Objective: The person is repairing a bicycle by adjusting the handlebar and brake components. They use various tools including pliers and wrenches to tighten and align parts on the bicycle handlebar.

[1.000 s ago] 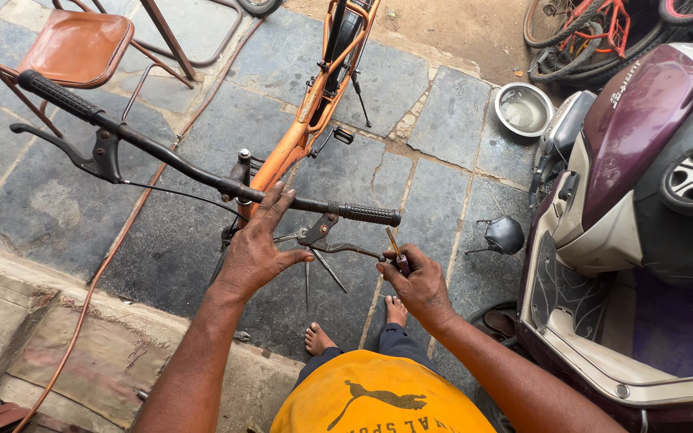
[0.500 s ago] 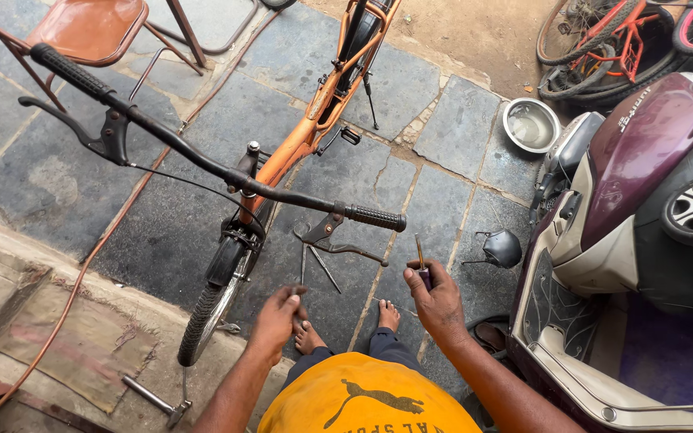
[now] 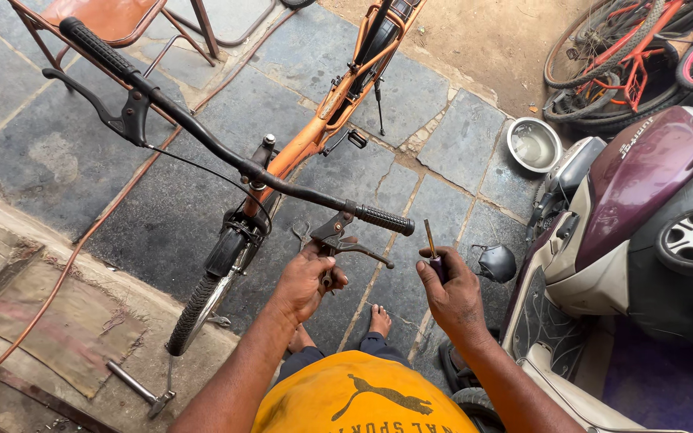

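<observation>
Our left hand (image 3: 305, 281) curls its fingers around a loose black metal brake lever (image 3: 345, 238), just under the orange bicycle's black handlebar (image 3: 226, 156). Our right hand (image 3: 452, 290) grips a thin screwdriver (image 3: 432, 250) upright. Beyond the fingers: steel bowl (image 3: 533, 145), maroon scooter (image 3: 643, 184), grey stone paving (image 3: 162, 216).

Both forearms reach forward and down from the body, bare to above the elbow. The left hand (image 3: 305, 281) is curled, knuckles up, fingers and thumb closed around something in front of it. The right hand (image 3: 452, 290) sits just to its right and level with it, apart from it, balled in a fist with the thumb side uppermost.
</observation>
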